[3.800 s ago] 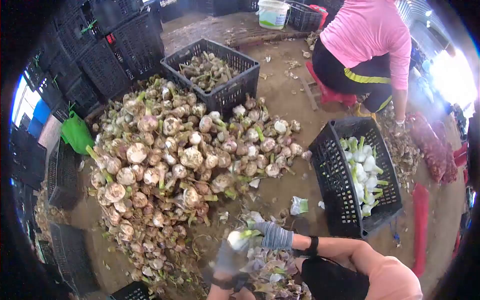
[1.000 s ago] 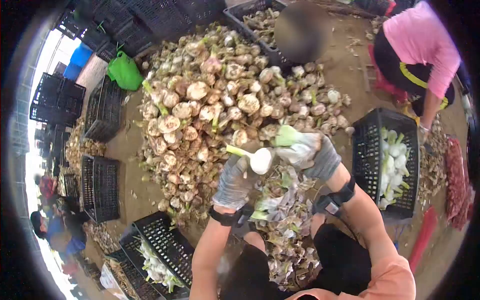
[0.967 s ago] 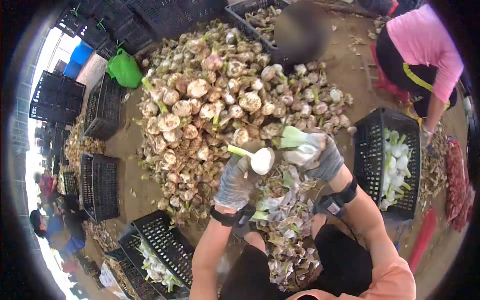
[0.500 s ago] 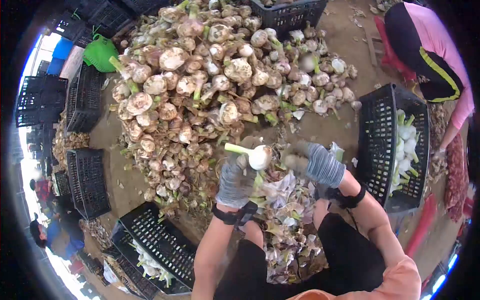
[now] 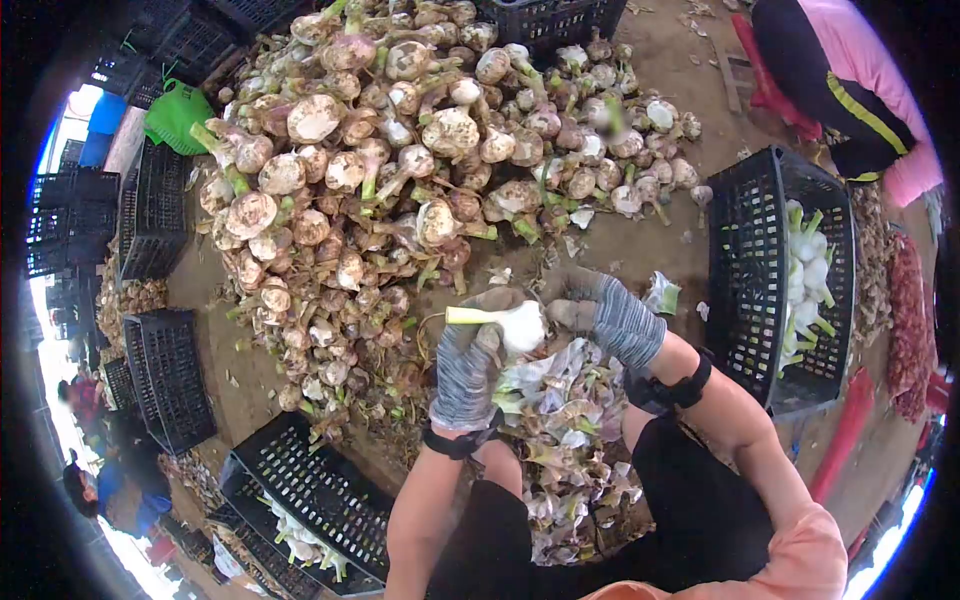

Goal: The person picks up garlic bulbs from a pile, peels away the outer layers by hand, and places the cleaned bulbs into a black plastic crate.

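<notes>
A peeled white garlic bulb [image 5: 522, 328] with a pale green stem pointing left is held in my left hand [image 5: 468, 360], its gloved fingers closed around the stem and the bulb's near side. My right hand [image 5: 612, 318], also in a grey knit glove, is at the bulb's right, root end. Its thumb and fingers are pinched together; what lies between them is hidden. Loose garlic skins [image 5: 570, 400] lie on the ground below both hands, between my legs. Beyond them rises a large heap of unpeeled garlic [image 5: 400, 150].
A black crate [image 5: 745, 290] holding peeled garlic [image 5: 808, 270] stands at right. Another black crate [image 5: 310, 480] is at lower left, beside more white bulbs [image 5: 300, 535]. A co-worker in a pink top [image 5: 850, 40] bends at upper right. Red mesh sacks [image 5: 910, 330] lie nearby.
My right hand has moved in closer to the bulb, its fingers now pinched at the root end. The bulb has turned slightly and looks whiter. The whole view has shifted a little.
</notes>
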